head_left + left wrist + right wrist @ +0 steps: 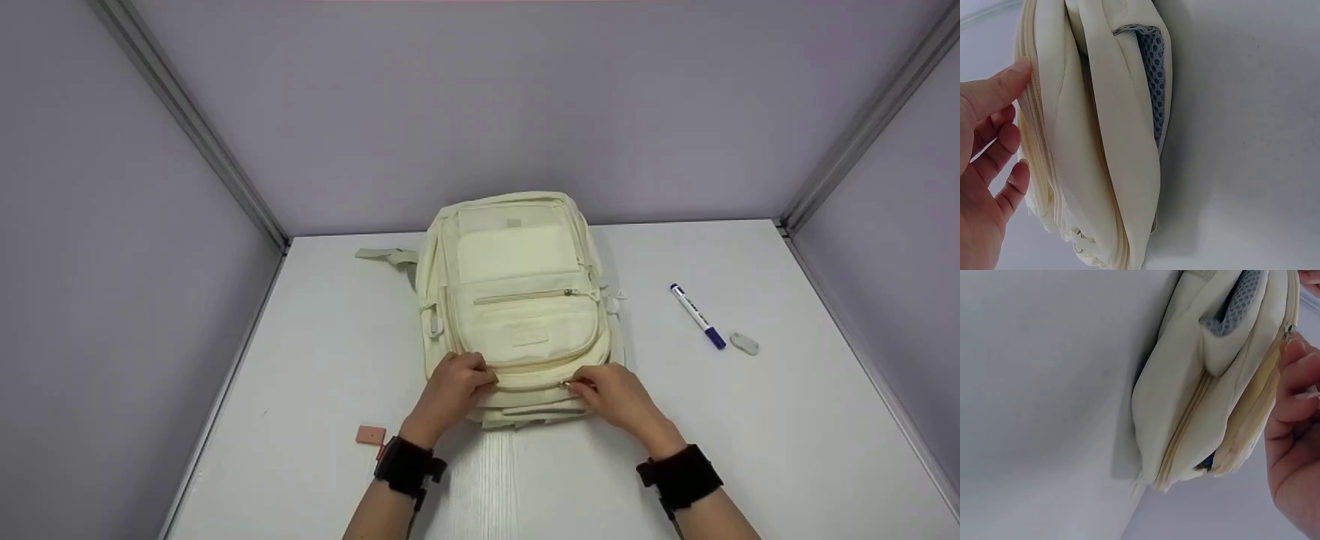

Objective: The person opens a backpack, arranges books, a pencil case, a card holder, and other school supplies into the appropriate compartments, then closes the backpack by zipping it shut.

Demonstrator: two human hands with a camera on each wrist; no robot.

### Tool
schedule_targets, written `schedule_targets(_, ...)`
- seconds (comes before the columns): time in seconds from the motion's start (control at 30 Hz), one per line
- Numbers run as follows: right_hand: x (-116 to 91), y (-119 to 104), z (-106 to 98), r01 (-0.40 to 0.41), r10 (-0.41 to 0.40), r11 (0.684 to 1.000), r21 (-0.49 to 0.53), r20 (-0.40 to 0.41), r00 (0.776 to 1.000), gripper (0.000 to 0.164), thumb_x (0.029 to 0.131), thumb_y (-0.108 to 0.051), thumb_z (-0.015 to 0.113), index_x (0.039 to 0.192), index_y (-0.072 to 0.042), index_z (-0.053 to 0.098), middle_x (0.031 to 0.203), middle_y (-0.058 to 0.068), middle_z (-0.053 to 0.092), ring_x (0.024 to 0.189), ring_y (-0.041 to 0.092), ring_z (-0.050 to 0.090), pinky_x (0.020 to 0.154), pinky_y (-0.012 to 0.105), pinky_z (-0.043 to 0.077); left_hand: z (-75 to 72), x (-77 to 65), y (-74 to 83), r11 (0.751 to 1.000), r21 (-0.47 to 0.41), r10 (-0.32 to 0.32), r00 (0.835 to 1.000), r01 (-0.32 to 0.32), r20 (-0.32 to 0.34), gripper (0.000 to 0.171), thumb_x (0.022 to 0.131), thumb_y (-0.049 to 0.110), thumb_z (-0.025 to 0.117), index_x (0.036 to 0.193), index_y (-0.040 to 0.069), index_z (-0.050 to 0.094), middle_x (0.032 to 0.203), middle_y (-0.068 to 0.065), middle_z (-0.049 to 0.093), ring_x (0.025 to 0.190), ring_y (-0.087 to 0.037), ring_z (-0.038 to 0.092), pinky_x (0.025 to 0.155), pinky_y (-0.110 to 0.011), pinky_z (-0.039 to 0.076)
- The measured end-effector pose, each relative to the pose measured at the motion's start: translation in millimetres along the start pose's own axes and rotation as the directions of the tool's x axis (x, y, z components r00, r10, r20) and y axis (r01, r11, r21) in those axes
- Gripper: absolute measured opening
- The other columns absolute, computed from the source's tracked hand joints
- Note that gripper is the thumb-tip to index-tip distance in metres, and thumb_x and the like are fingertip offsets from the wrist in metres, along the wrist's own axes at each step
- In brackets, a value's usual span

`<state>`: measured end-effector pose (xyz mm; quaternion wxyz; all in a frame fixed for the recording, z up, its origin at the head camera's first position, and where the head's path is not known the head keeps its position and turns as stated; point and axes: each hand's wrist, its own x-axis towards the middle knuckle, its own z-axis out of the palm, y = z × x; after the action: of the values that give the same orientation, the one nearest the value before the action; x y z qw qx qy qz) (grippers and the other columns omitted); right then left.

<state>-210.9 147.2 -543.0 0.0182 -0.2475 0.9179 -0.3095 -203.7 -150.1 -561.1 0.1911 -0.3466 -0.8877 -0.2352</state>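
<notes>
A cream backpack (517, 255) lies front side up on the white table, its bottom facing me. My right hand (615, 394) pinches a metal zipper pull (1289, 329) on the lower edge of the front pocket. Beyond that pull, in the right wrist view, the zipper stands parted and shows yellowish lining (1252, 405). Something dark blue peeks out at the pocket's far end. With its thumb on the zipper seam (1036, 107) and its fingers behind, my left hand (452, 386) grips the pocket's edge at the lower left.
Right of the backpack lie a white marker with a blue cap (697, 315) and a small pale grey object (744, 343). A small reddish flat piece (370, 435) sits near my left wrist. A strap (386, 256) sticks out at the left. Grey panels (480, 97) enclose the table.
</notes>
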Motion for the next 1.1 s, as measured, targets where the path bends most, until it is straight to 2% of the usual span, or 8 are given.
schedule_targets(0.2, -5.5, 24.8, -13.5, -0.072, 0.072, 0.997, -0.012, -0.007, 0.997, 0.006, 0.090, -0.021, 0.073, 0.086, -0.016, 0.074, 0.075, -0.012, 0.064, 0.065, 0.004, 0.055, 0.060, 0.029, 0.046, 0.9, -2.7, 1.8, 1.000, 0.022, -0.017, 1.000, 0.017, -0.024, 0.004, 0.083, 0.018, 0.080, 0.086, 0.016, 0.078, 0.086, 0.002, 0.056, 0.081, -0.015, 0.057, 0.075, -0.036, 0.044)
schedule_targets(0.3, -7.4, 29.0, -16.2, -0.090, 0.090, 0.996, -0.011, -0.004, 0.996, 0.005, 0.090, -0.020, 0.073, 0.087, -0.016, 0.075, 0.077, -0.011, 0.065, 0.067, 0.006, 0.057, 0.061, 0.030, 0.047, -0.3, -3.2, 0.8, 0.999, 0.032, -0.013, 1.000, 0.013, -0.017, 0.004, 0.085, 0.019, 0.079, 0.086, 0.015, 0.078, 0.089, 0.002, 0.058, 0.085, -0.016, 0.058, 0.077, -0.037, 0.045)
schedule_targets(0.5, -7.0, 16.1, -15.3, -0.067, 0.065, 0.997, 0.037, 0.056, 0.996, 0.006, 0.090, -0.019, 0.073, 0.087, -0.015, 0.075, 0.078, -0.010, 0.067, 0.070, 0.006, 0.061, 0.061, 0.028, 0.049, -8.8, -6.0, -4.3, 0.998, 0.048, -0.037, 0.999, 0.038, -0.030, 0.004, 0.083, 0.017, 0.080, 0.087, 0.014, 0.078, 0.087, 0.002, 0.062, 0.084, -0.017, 0.060, 0.079, -0.037, 0.047)
schedule_targets(0.63, -3.5, 3.1, -9.5, -0.034, 0.030, 0.998, 0.057, 0.065, 0.997, 0.009, 0.090, -0.018, 0.072, 0.082, -0.014, 0.072, 0.074, -0.011, 0.063, 0.065, 0.004, 0.056, 0.057, 0.026, 0.046, -13.3, -7.2, -4.8, 0.995, 0.090, -0.049, 0.998, 0.052, -0.035, 0.006, 0.083, 0.011, 0.079, 0.086, 0.014, 0.075, 0.085, 0.002, 0.062, 0.082, -0.018, 0.061, 0.084, -0.038, 0.047)
schedule_targets(0.8, 0.4, -11.6, -0.9, -0.038, 0.036, 0.999, 0.034, 0.042, 0.998, 0.013, 0.090, -0.015, 0.073, 0.078, -0.014, 0.068, 0.068, -0.012, 0.056, 0.059, 0.003, 0.049, 0.053, 0.025, 0.042, -10.2, -3.6, 4.8, 0.993, 0.121, 0.009, 0.999, -0.005, -0.033, 0.013, 0.084, 0.003, 0.075, 0.081, 0.014, 0.068, 0.086, 0.001, 0.062, 0.083, -0.019, 0.061, 0.086, -0.041, 0.047)
schedule_targets(0.97, -0.5, -17.0, 2.1, -0.047, 0.047, 0.999, -0.007, 0.011, 0.999, 0.014, 0.089, -0.015, 0.074, 0.077, -0.016, 0.066, 0.066, -0.013, 0.054, 0.059, 0.004, 0.049, 0.055, 0.026, 0.042, 8.5, 11.3, 20.4, 0.984, 0.158, 0.097, 0.994, -0.088, -0.047, 0.007, 0.084, 0.012, 0.072, 0.079, 0.015, 0.067, 0.105, -0.001, 0.064, 0.111, -0.024, 0.058, 0.104, -0.055, 0.035)
schedule_targets(1.03, -1.1, -17.5, 2.9, -0.051, 0.051, 0.998, -0.023, 0.004, 0.999, 0.015, 0.088, -0.016, 0.074, 0.076, -0.017, 0.066, 0.066, -0.013, 0.054, 0.059, 0.004, 0.048, 0.055, 0.026, 0.042, 16.6, 18.2, 26.3, 0.979, 0.179, 0.107, 0.994, -0.102, -0.020, 0.008, 0.085, 0.021, 0.075, 0.084, 0.015, 0.069, 0.118, -0.003, 0.063, 0.124, -0.027, 0.052, 0.107, -0.060, 0.028)
schedule_targets(1.1, -1.8, -16.8, 3.7, -0.051, 0.051, 0.998, -0.038, -0.003, 0.999, 0.015, 0.088, -0.017, 0.074, 0.076, -0.017, 0.065, 0.066, -0.013, 0.054, 0.059, 0.004, 0.048, 0.055, 0.026, 0.042, 24.0, 23.9, 31.3, 0.974, 0.204, 0.101, 0.995, -0.102, 0.017, 0.015, 0.086, 0.030, 0.076, 0.091, 0.016, 0.071, 0.130, -0.004, 0.059, 0.131, -0.028, 0.047, 0.108, -0.060, 0.028)
